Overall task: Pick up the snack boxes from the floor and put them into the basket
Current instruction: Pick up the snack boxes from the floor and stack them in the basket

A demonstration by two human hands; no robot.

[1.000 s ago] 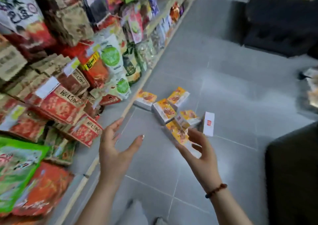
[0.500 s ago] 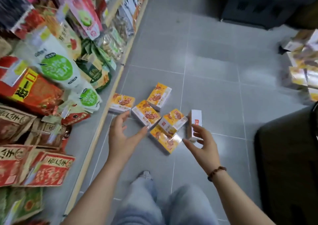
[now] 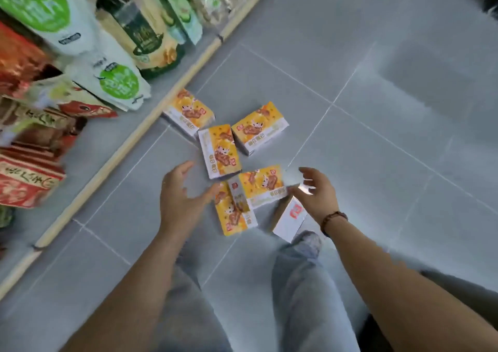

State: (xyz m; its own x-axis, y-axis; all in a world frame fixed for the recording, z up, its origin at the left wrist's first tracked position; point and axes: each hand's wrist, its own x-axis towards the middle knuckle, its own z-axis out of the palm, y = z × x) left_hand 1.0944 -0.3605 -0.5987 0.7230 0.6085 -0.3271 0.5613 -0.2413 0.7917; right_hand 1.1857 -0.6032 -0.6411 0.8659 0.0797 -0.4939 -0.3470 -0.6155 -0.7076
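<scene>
Six snack boxes on the grey tiled floor (image 3: 377, 163); five show orange-yellow printed faces: 11 o'clock box (image 3: 188, 112), 1 o'clock box (image 3: 258, 128), centre box (image 3: 219, 151), tilted box (image 3: 262, 186) overlapping 6 o'clock box (image 3: 233, 213); white box (image 3: 289, 218) at 5 o'clock.

Both forearms are bare, with no sleeves in view. A dark brown beaded bracelet (image 3: 333, 218) circles the right wrist. The legs wear light, faded blue jeans (image 3: 304, 295), and a grey shoe (image 3: 310, 240) shows at the right foot.
</scene>
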